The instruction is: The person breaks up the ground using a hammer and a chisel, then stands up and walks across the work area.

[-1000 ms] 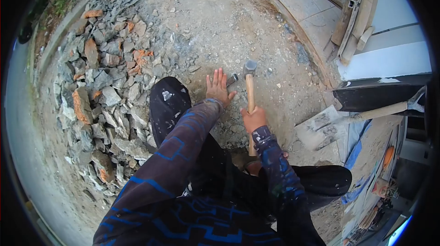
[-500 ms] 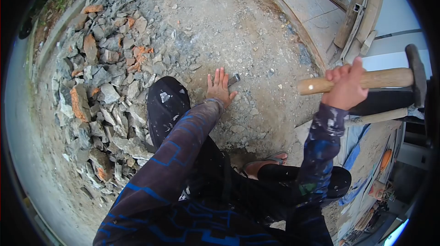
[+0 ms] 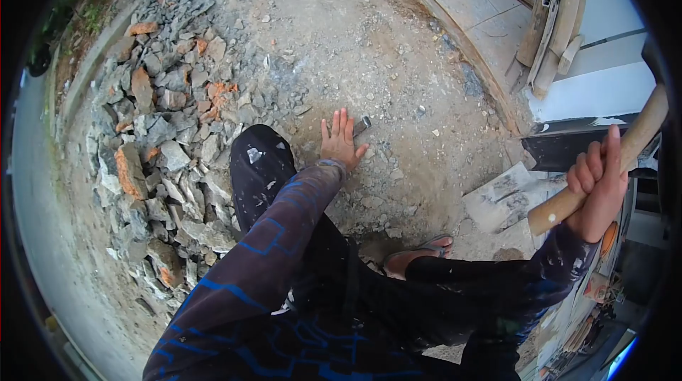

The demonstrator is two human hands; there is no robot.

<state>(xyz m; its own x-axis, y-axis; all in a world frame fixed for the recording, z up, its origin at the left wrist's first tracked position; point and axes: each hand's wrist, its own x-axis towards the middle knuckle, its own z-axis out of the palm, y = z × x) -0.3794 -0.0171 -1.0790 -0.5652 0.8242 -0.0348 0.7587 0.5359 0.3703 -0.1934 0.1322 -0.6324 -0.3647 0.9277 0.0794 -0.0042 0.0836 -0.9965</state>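
My left hand [image 3: 340, 142] lies with its fingers spread on the gravelly ground, just beside a short metal piece [image 3: 363, 125] whose other end is hidden by the hand. Out at the far right, my right hand [image 3: 598, 181] is wrapped round the wooden handle of a hammer [image 3: 643, 125]. The hammer is raised and tilted, and its dark head is at the shadowed edge of the view, hard to make out.
Broken concrete and brick rubble [image 3: 170, 157] is heaped on the left. A flat shovel blade [image 3: 506, 198] lies at the right, below a white wall [image 3: 597, 93]. Wooden boards [image 3: 550, 33] lean at the upper right. My sandalled foot [image 3: 419, 254] is near the centre.
The hammer has gone from the ground beside my left hand up and out to the far right in my right hand. My left hand has stayed in place.
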